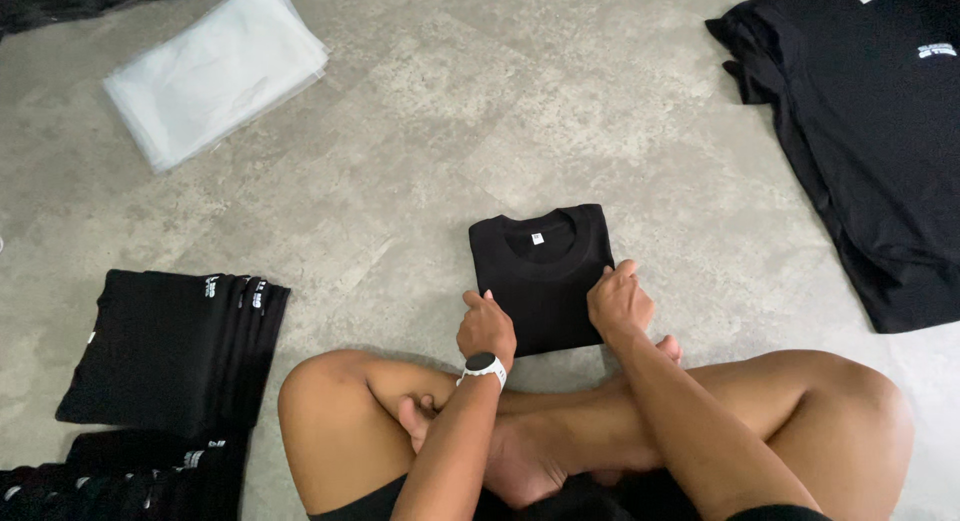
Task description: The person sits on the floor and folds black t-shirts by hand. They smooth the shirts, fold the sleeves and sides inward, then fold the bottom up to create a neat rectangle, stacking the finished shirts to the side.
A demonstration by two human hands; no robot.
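While cross-legged, both hands [487,326] pinching folded shirt [540,271]

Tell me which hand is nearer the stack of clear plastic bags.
Left. The left hand is closer to the clear plastic bags; the right hand is farther, on the folded black shirt's other edge.

I see a folded black shirt [542,276] of matt, soft-looking cloth on a rough, mottled grey concrete floor [420,141]. Clear plastic bags [215,73] look glossy and smooth. The watch [484,367] on my left wrist has a smooth white band.
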